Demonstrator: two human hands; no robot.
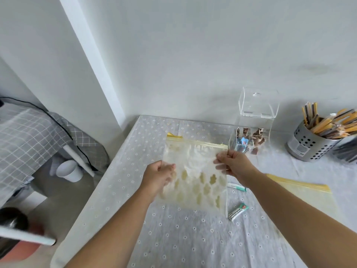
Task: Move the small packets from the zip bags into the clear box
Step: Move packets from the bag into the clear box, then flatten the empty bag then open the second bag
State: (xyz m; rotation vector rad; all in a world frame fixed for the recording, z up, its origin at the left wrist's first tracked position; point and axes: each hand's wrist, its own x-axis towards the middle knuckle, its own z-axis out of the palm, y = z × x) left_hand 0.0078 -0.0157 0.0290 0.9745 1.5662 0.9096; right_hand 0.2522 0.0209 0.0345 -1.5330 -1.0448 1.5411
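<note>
A clear zip bag (195,171) with a yellow zip strip and yellow leaf prints hangs above the table, held between both hands. My right hand (234,163) pinches its right edge just below the zip. My left hand (159,176) is at the bag's left edge, fingers blurred and partly behind the plastic. The bag looks empty. Two small green-and-white packets lie on the cloth, one (237,187) under my right wrist, the other (237,211) by the bag's lower right corner. The clear box (253,136) stands at the back with its lid up and several packets inside.
A second zip bag (305,192) lies flat at the right. A perforated metal cup (311,146) full of stick sachets stands at the far right. The table, under a white flowered cloth (183,238), ends at the left; beyond are a chair and a white cup (69,171).
</note>
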